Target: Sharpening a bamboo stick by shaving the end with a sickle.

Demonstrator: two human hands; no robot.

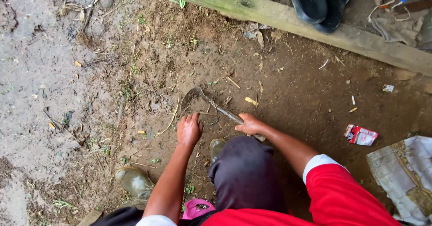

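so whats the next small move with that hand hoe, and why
Probably a short pull of the hand hoe toward the body. Its blade is already set into the soil just ahead of the left hand, which rests on the dirt beside it, while the right hand grips the handle. Keeping the left fingers clear of the blade seems wise.

My right hand (250, 125) grips small hoe (211, 103), blade in dirt (288, 91); my left hand (189, 129) pressed flat on soil beside blade.
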